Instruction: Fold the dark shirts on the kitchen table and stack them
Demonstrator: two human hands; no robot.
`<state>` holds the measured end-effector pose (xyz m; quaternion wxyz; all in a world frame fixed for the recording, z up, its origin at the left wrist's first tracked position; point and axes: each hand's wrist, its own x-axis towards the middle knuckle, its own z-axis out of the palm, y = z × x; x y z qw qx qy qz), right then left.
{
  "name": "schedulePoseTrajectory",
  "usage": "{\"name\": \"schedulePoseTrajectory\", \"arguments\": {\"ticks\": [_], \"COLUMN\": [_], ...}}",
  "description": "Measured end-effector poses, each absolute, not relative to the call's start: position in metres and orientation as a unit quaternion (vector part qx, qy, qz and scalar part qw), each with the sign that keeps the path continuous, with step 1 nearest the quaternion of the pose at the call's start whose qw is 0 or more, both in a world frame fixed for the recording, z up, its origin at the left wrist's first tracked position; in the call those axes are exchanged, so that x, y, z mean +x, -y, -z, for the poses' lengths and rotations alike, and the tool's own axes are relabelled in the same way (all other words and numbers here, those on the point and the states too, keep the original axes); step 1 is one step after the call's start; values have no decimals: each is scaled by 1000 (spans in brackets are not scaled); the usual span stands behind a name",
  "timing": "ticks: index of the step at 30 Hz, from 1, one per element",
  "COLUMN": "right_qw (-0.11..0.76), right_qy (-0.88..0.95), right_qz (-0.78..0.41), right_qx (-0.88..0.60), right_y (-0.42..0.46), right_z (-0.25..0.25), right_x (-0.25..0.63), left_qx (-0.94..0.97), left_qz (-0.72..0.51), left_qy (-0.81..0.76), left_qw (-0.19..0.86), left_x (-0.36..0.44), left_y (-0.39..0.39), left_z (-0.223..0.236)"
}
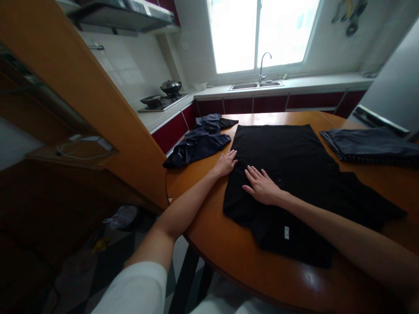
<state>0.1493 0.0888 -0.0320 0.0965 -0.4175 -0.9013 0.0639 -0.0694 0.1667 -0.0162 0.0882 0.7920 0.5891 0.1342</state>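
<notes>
A black collared shirt point(288, 152) lies spread on the wooden table, its collar end toward me with a small white label point(286, 232) showing. One sleeve stretches out to the right; the left side of the shirt makes a fairly straight edge. At that left edge rests my left hand point(225, 163), fingers extended, partly on the cloth and partly over the wood. My right hand point(262, 185) is laid flat on the shirt a little nearer to me, with its fingers spread. Neither hand grips the fabric.
The round wooden table point(209, 235) has a curved front edge. Crumpled dark navy clothing point(203, 139) lies at its left; folded dark trousers point(376, 144) lie at the right. Behind are a sink point(244, 87), a stove point(166, 102) with pans, and a window point(262, 35).
</notes>
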Motion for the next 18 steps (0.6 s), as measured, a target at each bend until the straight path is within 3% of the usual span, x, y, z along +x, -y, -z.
{"name": "schedulePoseTrajectory", "arguments": {"ticks": [5,18], "right_qw": [94,97], "right_qy": [901,898], "right_qz": [-65,-81], "right_qx": [-419,-421], "right_y": [-89,-89], "right_z": [33,35], "right_x": [149,146], "left_qx": [838,888], "left_qz": [-133,-29], "left_qy": [-528,-448], "left_qw": [43,95], "left_x": [-61,-77], "left_y": [-146,-16], "left_z": [14,8]}}
